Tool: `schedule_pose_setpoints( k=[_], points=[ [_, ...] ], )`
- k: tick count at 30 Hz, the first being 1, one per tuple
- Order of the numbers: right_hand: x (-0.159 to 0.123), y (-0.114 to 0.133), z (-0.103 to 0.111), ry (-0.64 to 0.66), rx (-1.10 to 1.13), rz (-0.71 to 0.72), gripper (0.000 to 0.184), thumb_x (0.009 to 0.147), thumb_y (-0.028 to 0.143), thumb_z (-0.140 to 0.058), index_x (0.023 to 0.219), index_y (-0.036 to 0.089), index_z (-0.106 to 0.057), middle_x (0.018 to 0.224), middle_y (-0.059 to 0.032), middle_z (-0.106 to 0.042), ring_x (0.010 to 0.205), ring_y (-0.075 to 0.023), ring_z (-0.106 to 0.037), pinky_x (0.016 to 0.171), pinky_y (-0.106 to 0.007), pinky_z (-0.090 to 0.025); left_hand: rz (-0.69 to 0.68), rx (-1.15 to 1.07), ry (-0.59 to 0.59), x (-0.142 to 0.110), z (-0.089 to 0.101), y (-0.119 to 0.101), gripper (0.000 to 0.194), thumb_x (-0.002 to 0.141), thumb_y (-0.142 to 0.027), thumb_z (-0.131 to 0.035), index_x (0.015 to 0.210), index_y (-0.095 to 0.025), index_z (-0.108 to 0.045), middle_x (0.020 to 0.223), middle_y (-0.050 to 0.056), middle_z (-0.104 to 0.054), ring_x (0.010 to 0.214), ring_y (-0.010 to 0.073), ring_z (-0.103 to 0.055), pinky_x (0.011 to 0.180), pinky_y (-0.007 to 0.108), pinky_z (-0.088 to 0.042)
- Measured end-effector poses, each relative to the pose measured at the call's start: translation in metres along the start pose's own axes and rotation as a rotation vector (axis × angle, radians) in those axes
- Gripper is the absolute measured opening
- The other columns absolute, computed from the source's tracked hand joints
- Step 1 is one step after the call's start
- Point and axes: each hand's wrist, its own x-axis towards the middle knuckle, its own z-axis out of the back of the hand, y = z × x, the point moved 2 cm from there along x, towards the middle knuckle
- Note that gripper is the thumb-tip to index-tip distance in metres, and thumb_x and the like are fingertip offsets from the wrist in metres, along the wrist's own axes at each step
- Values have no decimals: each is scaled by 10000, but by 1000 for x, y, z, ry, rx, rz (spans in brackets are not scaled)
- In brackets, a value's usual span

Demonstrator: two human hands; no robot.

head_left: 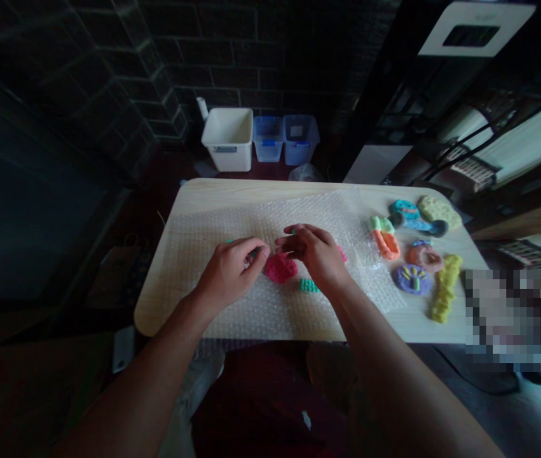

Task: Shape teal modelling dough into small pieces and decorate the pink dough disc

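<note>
A pinkish-red lump of modelling clay lies on bubble wrap between my hands. My left hand is curled closed above the wrap, left of the lump. Bits of green show between its fingers and behind its knuckles. My right hand hovers right of the red lump, fingers bent, with a tiny bit of green clay at its thumb and fingertips. Below that hand rests a bumpy green clay piece, partly covered by the wrist. Another pink bit peeks out behind the right hand.
Several shaped clay pieces stand at the table's right: an orange and green one, a purple disc, a yellow strip and a blue dumbbell-like shape. Beyond the table are a white bin and blue-tinted boxes.
</note>
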Motion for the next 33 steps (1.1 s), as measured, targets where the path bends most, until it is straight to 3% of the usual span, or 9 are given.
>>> schedule_pose_setpoints(
  k=[3,5,10,14,20,22,26,29,33],
  points=[
    [-3,3,-2,-11,-106,46,503,881,635,-762,670,188,-671,502,-35,-653,409,-145,-568,419,-271,-412,-2,1,2,0,0,0,239,1054,-316,-550,970,-203,-743,860,26,-789,738,167,-703,697,280,-509],
    [-3,4,-2,-20,-149,97,537,864,637,-788,596,192,-655,462,-15,-605,378,-118,-498,400,-268,-362,3,-4,4,0,-1,1,231,1053,-316,-559,974,-202,-744,871,24,-791,751,165,-708,709,279,-509],
    [2,0,1,0,-73,133,358,679,391,-971,901,192,-773,705,7,-735,589,-123,-649,561,-246,-486,5,0,10,0,-2,2,234,1053,-325,-565,969,-201,-745,867,20,-787,759,166,-711,709,280,-494],
    [4,-3,2,-7,26,19,309,777,391,-865,967,189,-731,907,-62,-815,691,-171,-744,662,-302,-571,8,-2,9,0,-1,1,228,1052,-315,-562,988,-195,-746,901,27,-796,777,166,-716,722,276,-501],
    [0,1,1,-39,-114,40,456,861,587,-784,704,167,-701,543,-43,-683,438,-137,-579,461,-270,-439,0,-5,1,0,-1,1,186,1036,-300,-588,980,-202,-736,906,28,-788,785,169,-709,729,278,-517],
    [0,1,1,-37,-153,109,411,810,541,-858,715,163,-726,568,-27,-687,461,-119,-571,466,-255,-421,-9,4,-8,0,-1,2,144,1014,-280,-613,978,-203,-729,911,32,-782,791,173,-706,737,285,-520],
    [2,-2,1,-6,-87,113,353,672,367,-967,888,197,-745,775,-12,-772,671,-147,-704,631,-265,-542,-31,20,-28,0,-2,3,81,969,-256,-663,985,-205,-723,925,41,-777,820,191,-705,769,312,-529],
    [2,-3,1,-8,6,48,306,753,371,-897,899,213,-680,895,-49,-819,729,-182,-759,692,-311,-590,-35,13,-36,1,-2,3,64,954,-234,-674,980,-207,-726,928,39,-774,825,191,-700,775,316,-530],
    [0,-1,-1,-27,-17,1,382,858,554,-804,845,202,-656,676,-49,-761,538,-175,-688,551,-294,-545,-34,15,-31,1,-2,3,60,960,-231,-672,979,-204,-724,916,33,-763,823,188,-692,764,314,-515]
  ],
)
